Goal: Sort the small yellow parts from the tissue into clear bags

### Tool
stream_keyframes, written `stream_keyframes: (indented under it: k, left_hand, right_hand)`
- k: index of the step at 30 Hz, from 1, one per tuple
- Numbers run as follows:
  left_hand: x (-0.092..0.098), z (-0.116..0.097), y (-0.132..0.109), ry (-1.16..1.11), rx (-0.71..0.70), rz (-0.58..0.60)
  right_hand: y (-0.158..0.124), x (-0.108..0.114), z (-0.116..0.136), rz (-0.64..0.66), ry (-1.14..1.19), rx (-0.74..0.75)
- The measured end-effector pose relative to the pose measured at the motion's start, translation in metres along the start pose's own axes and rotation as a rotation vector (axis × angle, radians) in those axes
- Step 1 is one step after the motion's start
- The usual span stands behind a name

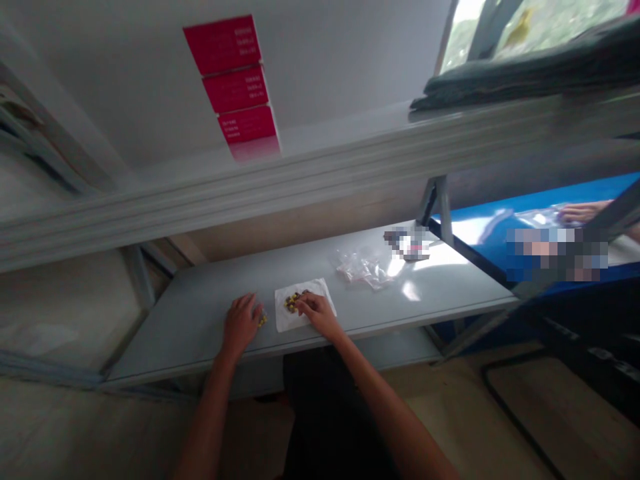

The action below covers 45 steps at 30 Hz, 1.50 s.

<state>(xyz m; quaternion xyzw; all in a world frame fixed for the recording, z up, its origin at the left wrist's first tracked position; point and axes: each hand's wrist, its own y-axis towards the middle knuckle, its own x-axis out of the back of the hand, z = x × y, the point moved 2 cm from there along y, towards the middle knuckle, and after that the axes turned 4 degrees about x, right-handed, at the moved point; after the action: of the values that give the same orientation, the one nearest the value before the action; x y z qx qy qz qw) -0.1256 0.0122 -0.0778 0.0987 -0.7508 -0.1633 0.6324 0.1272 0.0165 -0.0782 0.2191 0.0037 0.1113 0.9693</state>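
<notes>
A white sheet (320, 295) lies on the grey table (200, 313) in front of me, with a small heap of dark and yellow pieces (291, 301) on it. My right hand (316, 310) rests on the sheet, fingers curled together at the heap's edge. My left hand (242, 321) lies palm down on the table just left of the sheet, fingers bent, next to a few yellow pieces (263, 321). What either hand's fingertips hold is too small to make out.
Clear plastic bags (363, 267) lie right of the sheet, a blurred object (409, 243) beyond them. A grey shelf (300, 173) spans above, red labels (235, 83) on the wall. Another person's hand (580, 212) works at a blue table (500, 233) on the right.
</notes>
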Motion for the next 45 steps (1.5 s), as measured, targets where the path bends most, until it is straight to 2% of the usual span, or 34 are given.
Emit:
stream_keyframes:
  k: [2, 5, 9, 11, 14, 18, 20, 23, 25, 26, 28, 30, 32, 33, 34, 36, 38, 42, 43, 45]
  left_hand:
    - [-0.015, -0.011, -0.009, 0.021, 0.001, 0.019]
    - [-0.032, -0.010, -0.010, -0.010, -0.031, 0.033]
    - [-0.034, 0.006, -0.001, -0.106, -0.039, 0.055]
    - [-0.029, 0.007, 0.001, -0.131, -0.020, 0.025]
    - [-0.021, 0.001, -0.001, -0.141, -0.016, -0.052]
    - [-0.012, -0.005, -0.004, -0.184, -0.003, -0.150]
    - [-0.007, -0.004, -0.005, -0.224, -0.001, -0.192]
    - [0.006, -0.006, -0.009, -0.262, 0.018, -0.284]
    - [0.018, -0.017, -0.013, -0.285, 0.016, -0.333]
    - [0.024, -0.027, -0.015, -0.302, -0.007, -0.339]
    - [0.037, -0.052, -0.018, -0.357, -0.082, -0.313]
    - [0.048, -0.080, -0.018, -0.453, -0.166, -0.259]
    - [0.054, -0.101, -0.013, -0.586, -0.183, -0.202]
    - [0.054, -0.107, -0.008, -0.662, -0.173, -0.163]
    - [0.051, -0.109, -0.004, -0.736, -0.150, -0.104]
    - [0.040, -0.105, 0.003, -0.878, -0.062, 0.020]
    - [0.025, -0.092, 0.007, -0.981, 0.065, 0.084]
    - [0.003, -0.069, 0.001, -1.017, 0.248, 0.029]
    - [0.000, -0.066, -0.002, -1.013, 0.268, 0.027]
    - [-0.003, -0.064, -0.006, -1.008, 0.300, 0.006]
  right_hand:
    - [-0.002, -0.001, -0.001, -0.039, -0.053, -0.012]
    - [-0.006, 0.012, 0.002, -0.167, -0.300, 0.002]
    - [-0.004, 0.064, 0.016, -0.431, -0.787, 0.107]
    - [0.000, 0.095, 0.017, -0.527, -0.979, 0.068]
    - [0.004, 0.126, 0.007, -0.491, -1.167, -0.028]
    - [0.002, 0.137, -0.006, -0.354, -1.248, -0.100]
    - [0.000, 0.138, -0.005, -0.364, -1.237, -0.081]
    - [-0.001, 0.138, 0.007, -0.470, -1.157, 0.016]
    - [-0.001, 0.134, 0.018, -0.494, -0.999, 0.079]
    - [0.000, 0.130, 0.024, -0.463, -0.893, 0.100]
    - [0.002, 0.112, 0.035, -0.303, -0.685, 0.125]
    - [0.004, 0.084, 0.047, -0.047, -0.571, 0.158]
    - [0.003, 0.053, 0.056, 0.214, -0.475, 0.224]
    - [0.002, 0.039, 0.058, 0.300, -0.415, 0.238]
    - [0.001, 0.027, 0.059, 0.327, -0.354, 0.217]
    - [0.000, 0.014, 0.053, 0.280, -0.236, 0.158]
    - [-0.001, 0.010, 0.041, 0.158, -0.177, 0.111]
    - [-0.001, 0.015, 0.012, -0.115, -0.373, 0.093]
    - [-0.001, 0.016, 0.008, -0.145, -0.452, 0.108]
    - [0.000, 0.013, 0.004, -0.120, -0.591, 0.159]
